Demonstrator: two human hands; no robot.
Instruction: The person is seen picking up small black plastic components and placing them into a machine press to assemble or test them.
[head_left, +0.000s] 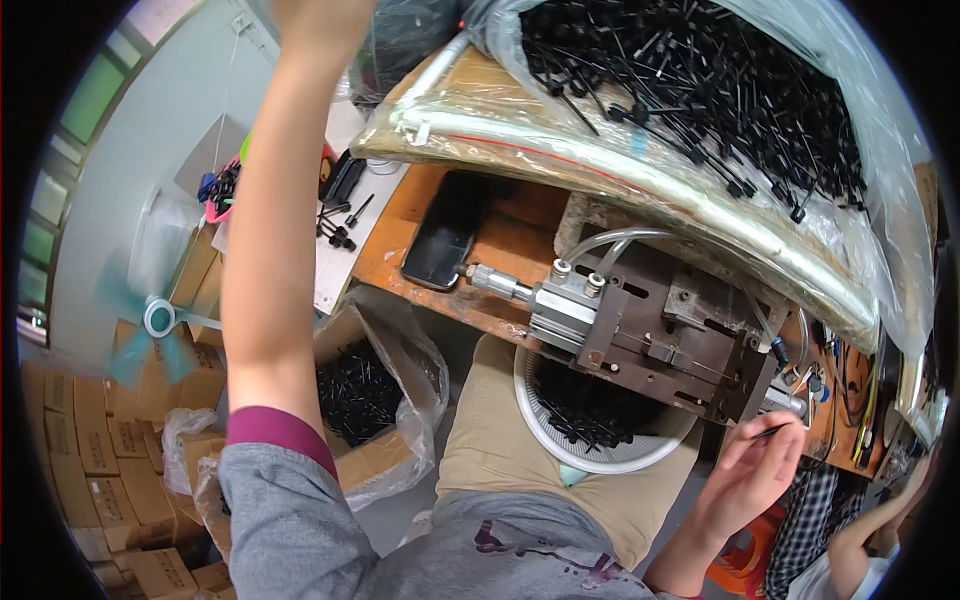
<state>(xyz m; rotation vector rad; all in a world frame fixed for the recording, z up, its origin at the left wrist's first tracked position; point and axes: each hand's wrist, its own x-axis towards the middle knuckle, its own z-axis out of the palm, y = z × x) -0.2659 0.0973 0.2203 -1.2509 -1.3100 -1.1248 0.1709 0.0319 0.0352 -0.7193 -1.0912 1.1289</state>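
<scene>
My left arm stretches far forward, and my left hand (322, 14) is cut off by the upper edge, so its fingers are out of sight. At the right end of a small pneumatic fixture (665, 345), my right hand (752, 468) is closed, with a thin black piece (772, 432) at its fingertips; its exact kind is too small to tell. The fixture has a silver cylinder (562, 315) on its left, clear air hoses and a brown metal base. Below it, between my legs, a white basket (612, 462) holds many black stemmed plastic parts (585, 410).
A large plastic-lined box (600, 160) heaped with black stemmed parts rises behind the fixture. A dark phone (440, 235) lies on the wooden bench (385, 255). At left are a lined carton (415, 440) of black parts, a fan (160, 317) and stacked cartons (130, 500). Another person's arm (850, 550) is at lower right.
</scene>
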